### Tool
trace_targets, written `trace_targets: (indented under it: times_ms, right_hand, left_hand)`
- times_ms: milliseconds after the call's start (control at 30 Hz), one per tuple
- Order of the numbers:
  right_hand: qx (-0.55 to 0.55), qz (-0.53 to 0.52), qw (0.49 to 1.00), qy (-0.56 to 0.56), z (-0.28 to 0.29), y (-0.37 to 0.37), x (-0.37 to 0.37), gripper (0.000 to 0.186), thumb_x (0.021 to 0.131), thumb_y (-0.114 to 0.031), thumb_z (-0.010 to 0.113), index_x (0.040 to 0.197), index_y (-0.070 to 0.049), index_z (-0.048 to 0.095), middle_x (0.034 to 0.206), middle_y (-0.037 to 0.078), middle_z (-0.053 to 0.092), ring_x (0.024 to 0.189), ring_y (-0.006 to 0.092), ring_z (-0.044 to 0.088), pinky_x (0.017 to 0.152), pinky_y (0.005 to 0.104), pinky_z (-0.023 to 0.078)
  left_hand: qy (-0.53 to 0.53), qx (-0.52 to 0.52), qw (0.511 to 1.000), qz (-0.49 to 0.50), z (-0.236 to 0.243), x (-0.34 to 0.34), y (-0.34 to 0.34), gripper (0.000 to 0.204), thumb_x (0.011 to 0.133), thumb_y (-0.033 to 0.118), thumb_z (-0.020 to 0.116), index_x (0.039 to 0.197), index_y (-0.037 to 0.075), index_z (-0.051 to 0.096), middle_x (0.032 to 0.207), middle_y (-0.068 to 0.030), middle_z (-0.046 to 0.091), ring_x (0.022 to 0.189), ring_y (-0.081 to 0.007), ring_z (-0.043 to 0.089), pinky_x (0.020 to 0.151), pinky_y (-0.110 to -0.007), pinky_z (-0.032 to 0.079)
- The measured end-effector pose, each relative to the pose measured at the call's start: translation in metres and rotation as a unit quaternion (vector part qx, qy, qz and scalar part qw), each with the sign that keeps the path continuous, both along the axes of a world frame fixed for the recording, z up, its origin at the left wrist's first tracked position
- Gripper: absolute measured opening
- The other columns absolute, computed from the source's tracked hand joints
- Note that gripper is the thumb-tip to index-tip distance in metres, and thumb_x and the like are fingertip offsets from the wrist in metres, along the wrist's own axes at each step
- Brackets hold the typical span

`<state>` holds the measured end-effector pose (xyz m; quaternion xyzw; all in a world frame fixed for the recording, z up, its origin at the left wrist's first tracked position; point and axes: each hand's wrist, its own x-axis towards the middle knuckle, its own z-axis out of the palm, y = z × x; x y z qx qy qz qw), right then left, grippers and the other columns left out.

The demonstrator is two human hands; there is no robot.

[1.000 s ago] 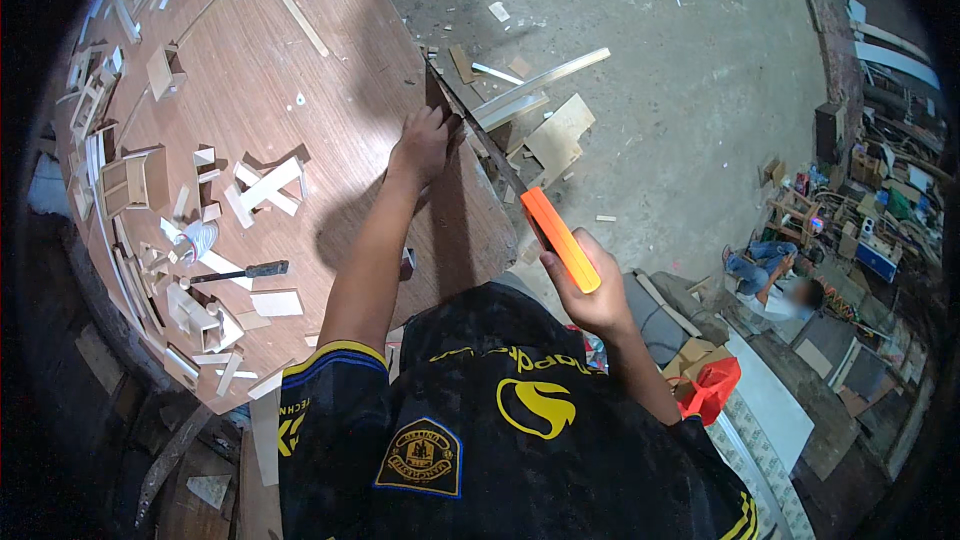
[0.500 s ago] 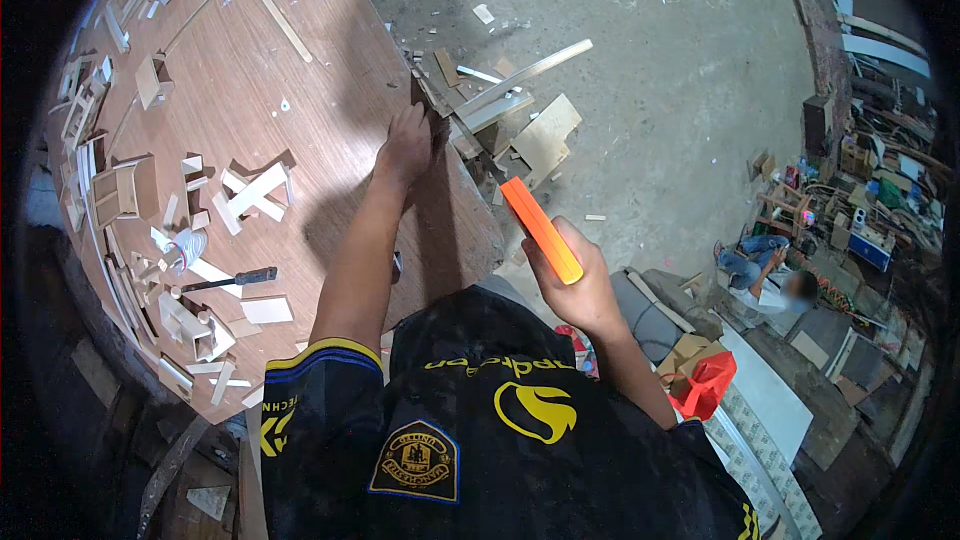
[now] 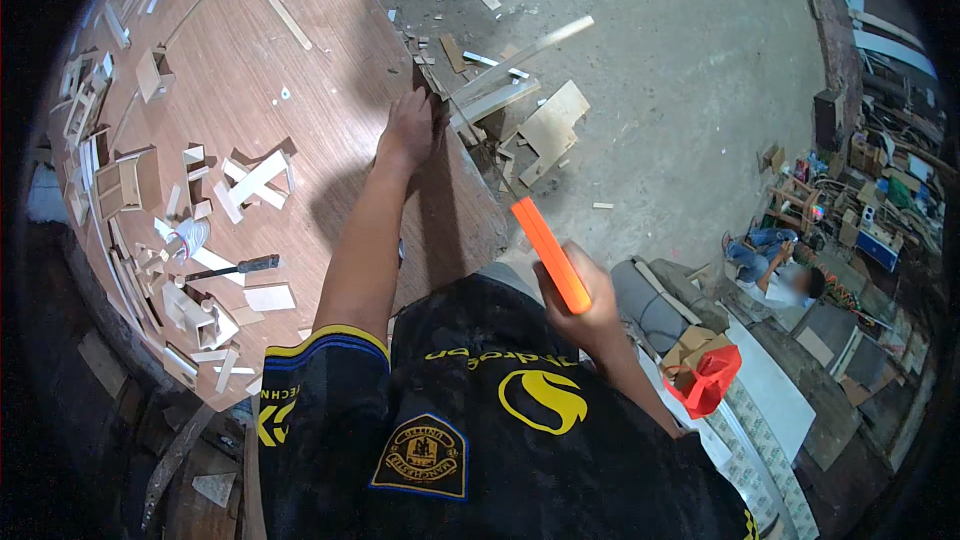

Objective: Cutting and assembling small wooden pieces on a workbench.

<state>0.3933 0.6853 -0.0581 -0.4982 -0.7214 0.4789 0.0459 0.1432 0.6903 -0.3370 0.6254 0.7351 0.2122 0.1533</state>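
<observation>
My right hand is closed around the orange handle of a handsaw. Its thin blade runs up and left toward the table's edge, its far part hard to make out among the offcuts. At that edge my left hand presses down with bent fingers, their tips in shadow. Close to those fingers begins a pale wood strip, which juts out past the edge over the floor. The left hand seems to pin its near end, though the contact itself is hidden.
Small wooden pieces, a crossed wood assembly and a dark-handled tool lie on the brown table. Offcuts and a thin board litter the concrete floor. A red bag lies at right; farther off, a person sits.
My right hand has drawn the saw back toward me, down and slightly right. The left hand stays at the table's edge. The strip's outer end has shifted a little and looks blurred.
</observation>
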Motion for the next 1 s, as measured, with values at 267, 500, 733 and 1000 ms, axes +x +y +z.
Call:
trace_targets:
  times_ms: [267, 500, 733, 1000]
  right_hand:
    - [-0.007, 0.01, 1.0, -0.012, 0.04, -0.018, 0.037, 0.018, 0.086, -0.008, 0.068, 0.081, -0.003, 0.051, 0.066, 0.013, 0.052, 0.057, 0.0342, 0.055, 0.053, 0.0342, 0.043]
    - [-0.057, -0.004, 0.995, -0.082, 0.073, 0.006, 0.008, 0.014, 0.09, -0.012, 0.067, 0.09, -0.004, 0.055, 0.065, 0.012, 0.055, 0.056, 0.0235, 0.06, 0.056, 0.0318, 0.046]
    - [-0.049, 0.007, 0.996, -0.079, 0.077, 0.006, -0.014, 0.014, 0.09, -0.012, 0.067, 0.092, -0.004, 0.056, 0.068, 0.014, 0.052, 0.056, 0.0257, 0.055, 0.056, 0.0325, 0.045]
    - [-0.025, 0.018, 0.996, -0.084, 0.082, 0.005, 0.002, 0.016, 0.091, -0.014, 0.067, 0.091, -0.003, 0.055, 0.067, 0.012, 0.051, 0.057, 0.0239, 0.054, 0.057, 0.0312, 0.044]
  left_hand:
    - [0.004, 0.035, 0.999, 0.007, 0.005, 0.003, 0.0, 0.028, 0.078, 0.004, 0.051, 0.105, 0.0, 0.057, 0.11, -0.0152, 0.055, 0.107, -0.0346, 0.051, 0.094, -0.044, 0.041]
    - [-0.024, 0.04, 0.999, 0.007, 0.005, 0.005, 0.003, 0.022, 0.087, 0.016, 0.054, 0.102, 0.0, 0.057, 0.109, -0.015, 0.056, 0.106, -0.0344, 0.052, 0.092, -0.045, 0.042]
    - [-0.063, 0.074, 0.995, 0.033, 0.009, 0.002, 0.004, 0.025, 0.088, 0.023, 0.059, 0.099, 0.001, 0.057, 0.103, -0.0148, 0.055, 0.098, -0.0347, 0.053, 0.085, -0.046, 0.043]
    - [-0.053, 0.077, 0.995, 0.026, 0.014, 0.005, 0.003, 0.026, 0.088, 0.025, 0.06, 0.096, 0.001, 0.055, 0.101, -0.0149, 0.055, 0.097, -0.0348, 0.053, 0.085, -0.045, 0.043]
